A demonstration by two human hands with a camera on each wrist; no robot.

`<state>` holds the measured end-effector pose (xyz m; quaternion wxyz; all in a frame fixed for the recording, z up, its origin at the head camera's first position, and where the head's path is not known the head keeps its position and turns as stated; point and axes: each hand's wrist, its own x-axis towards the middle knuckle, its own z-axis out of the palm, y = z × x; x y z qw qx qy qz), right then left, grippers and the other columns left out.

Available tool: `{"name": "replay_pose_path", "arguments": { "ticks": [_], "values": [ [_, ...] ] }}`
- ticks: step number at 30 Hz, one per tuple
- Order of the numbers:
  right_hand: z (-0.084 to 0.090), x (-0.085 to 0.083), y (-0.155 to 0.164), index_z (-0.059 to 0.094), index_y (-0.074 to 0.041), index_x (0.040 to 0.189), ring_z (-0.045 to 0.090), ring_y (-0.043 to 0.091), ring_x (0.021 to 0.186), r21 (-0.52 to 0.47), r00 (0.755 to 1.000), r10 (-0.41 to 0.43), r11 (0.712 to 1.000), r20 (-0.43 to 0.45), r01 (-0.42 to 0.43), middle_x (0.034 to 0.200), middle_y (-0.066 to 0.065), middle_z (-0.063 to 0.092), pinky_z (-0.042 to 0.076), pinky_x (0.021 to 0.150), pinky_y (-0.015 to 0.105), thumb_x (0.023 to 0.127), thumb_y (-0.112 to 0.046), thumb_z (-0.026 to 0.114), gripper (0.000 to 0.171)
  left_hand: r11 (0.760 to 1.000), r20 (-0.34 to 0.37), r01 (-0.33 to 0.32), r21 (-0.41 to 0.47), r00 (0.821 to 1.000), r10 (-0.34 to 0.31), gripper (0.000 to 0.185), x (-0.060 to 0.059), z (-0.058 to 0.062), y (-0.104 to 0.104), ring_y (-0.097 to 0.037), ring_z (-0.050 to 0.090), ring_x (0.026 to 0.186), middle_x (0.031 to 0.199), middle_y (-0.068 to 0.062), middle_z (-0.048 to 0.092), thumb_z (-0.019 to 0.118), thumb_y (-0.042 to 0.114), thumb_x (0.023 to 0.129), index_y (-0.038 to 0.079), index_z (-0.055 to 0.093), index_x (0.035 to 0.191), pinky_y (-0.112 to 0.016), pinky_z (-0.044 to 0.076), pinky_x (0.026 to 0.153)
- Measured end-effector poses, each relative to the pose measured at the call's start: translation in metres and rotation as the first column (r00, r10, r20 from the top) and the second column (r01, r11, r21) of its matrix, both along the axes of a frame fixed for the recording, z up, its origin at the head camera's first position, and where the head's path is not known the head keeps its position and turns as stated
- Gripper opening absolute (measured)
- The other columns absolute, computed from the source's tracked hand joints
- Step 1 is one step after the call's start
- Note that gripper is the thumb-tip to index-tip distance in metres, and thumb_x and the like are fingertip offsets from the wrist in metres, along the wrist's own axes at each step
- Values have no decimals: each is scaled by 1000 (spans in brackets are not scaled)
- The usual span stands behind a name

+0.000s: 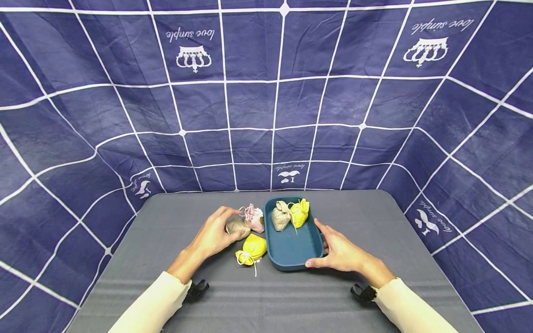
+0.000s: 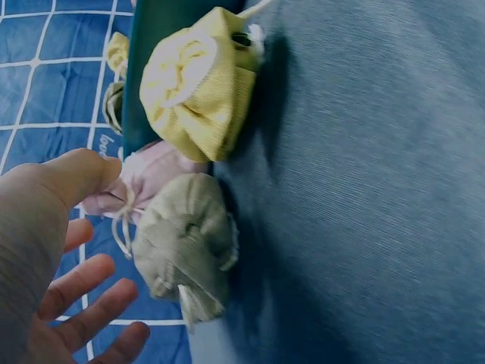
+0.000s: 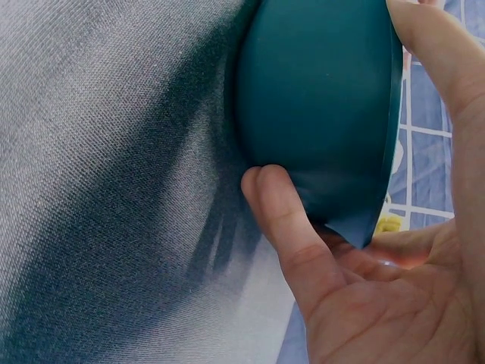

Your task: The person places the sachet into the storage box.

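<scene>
Sorting step: right hand (image 1: 343, 252) clamps tray (image 1: 291, 259) rim; left hand (image 1: 214, 233), fingers apart, reaches olive pouch (image 1: 237, 226). Next: pinch pouch, carry toward 3 o'clock.

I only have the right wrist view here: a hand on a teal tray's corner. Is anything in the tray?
Observer: Yes, in the head view the tray holds two drawstring pouches at its far end, a beige pouch and a yellow pouch.
Operator: Where is the other hand?
Observer: The left hand rests on a grey-beige pouch on the table, left of the tray.
Operator: Any more pouches outside the tray?
Observer: Two: a pink pouch and another yellow one, both beside the tray's left side.
</scene>
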<state>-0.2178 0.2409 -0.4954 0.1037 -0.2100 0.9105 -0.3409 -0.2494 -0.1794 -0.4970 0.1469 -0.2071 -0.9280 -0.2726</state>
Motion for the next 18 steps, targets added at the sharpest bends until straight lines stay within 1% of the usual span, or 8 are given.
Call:
{"name": "replay_pose_path", "arguments": {
  "ticks": [5, 9, 12, 15, 18],
  "values": [
    [-1, 0, 0, 25, 10, 179, 77, 14, 102, -12, 1000, 5, 1000, -3, -5, 142, 24, 64, 64, 90, 24, 83, -50, 105, 139, 999, 1, -51, -8, 999, 51, 57, 4, -11, -7, -34, 79, 128, 135, -9, 79, 99, 29, 90, 11, 80, 140, -56, 64, 108],
    [-2, 0, 0, 25, 11, 179, 77, 12, 101, -10, 1000, 6, 1000, -7, -6, 140, 23, 65, 65, 90, 24, 83, -50, 105, 139, 997, -9, -82, -9, 997, 82, 57, 6, -19, -9, -34, 80, 123, 131, -10, 79, 102, 32, 88, 12, 80, 137, -56, 65, 104],
    [-2, 0, 0, 26, 11, 179, 76, 10, 101, -7, 1000, 5, 1000, -13, -5, 142, 24, 64, 65, 90, 24, 83, -50, 105, 139, 995, -15, -98, -11, 995, 98, 59, 6, -24, -9, -34, 80, 121, 131, -11, 78, 103, 34, 87, 12, 80, 137, -55, 66, 103],
    [-2, 0, 1, 26, 11, 178, 76, 10, 101, -3, 1000, 3, 1000, -16, -3, 145, 25, 64, 65, 90, 24, 83, -51, 105, 139, 994, -12, -108, 2, 994, 108, 62, 6, -28, -9, -37, 80, 122, 132, -14, 77, 104, 32, 86, 10, 79, 139, -56, 66, 103],
    [-2, 0, 0, 26, 11, 179, 75, 10, 101, 1, 1000, 1, 1000, -12, -1, 148, 26, 63, 65, 90, 24, 83, -51, 105, 139, 993, 10, -114, 26, 993, 114, 65, 6, -30, -7, -40, 79, 123, 134, -16, 76, 105, 29, 85, 9, 78, 140, -58, 66, 105]
  ]
}}
